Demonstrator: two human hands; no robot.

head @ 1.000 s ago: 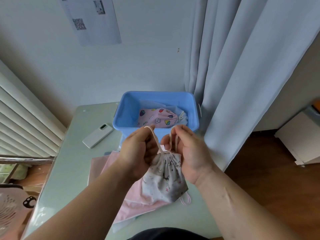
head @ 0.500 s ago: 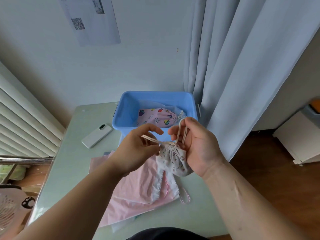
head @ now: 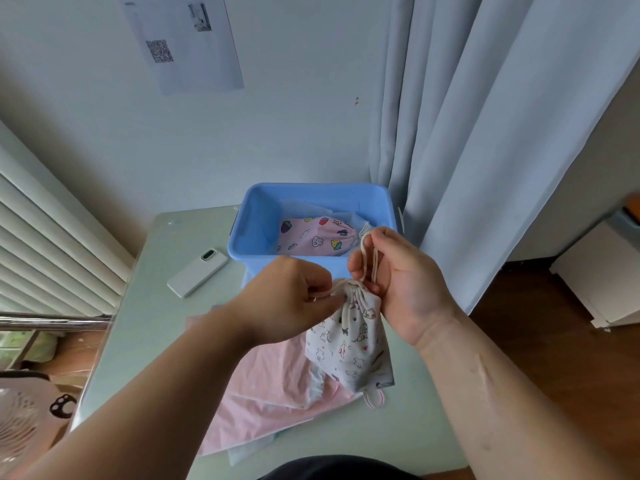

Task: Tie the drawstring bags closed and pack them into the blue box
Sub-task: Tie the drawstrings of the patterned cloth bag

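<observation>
A small white drawstring bag (head: 349, 344) with an animal print hangs above the table, its neck gathered tight. My left hand (head: 291, 299) pinches the cream cord at the left of the neck. My right hand (head: 398, 271) pinches a loop of the same cord and holds it up at the right. Behind them stands the blue box (head: 256, 216), with a pink printed drawstring bag (head: 311, 237) lying inside. More pink bags (head: 270, 403) lie flat in a pile on the table under the hanging bag.
A white phone (head: 197, 271) lies on the pale green table (head: 152, 334) left of the box. A grey curtain (head: 485, 133) hangs at the right, beside the box. A radiator (head: 41, 244) runs along the left wall. A white cabinet (head: 602, 282) stands on the wooden floor at the far right.
The bag has dropped to hang upright from its cords. My hands have moved apart, the left pulling its cord leftward, the right lifting its loop.
</observation>
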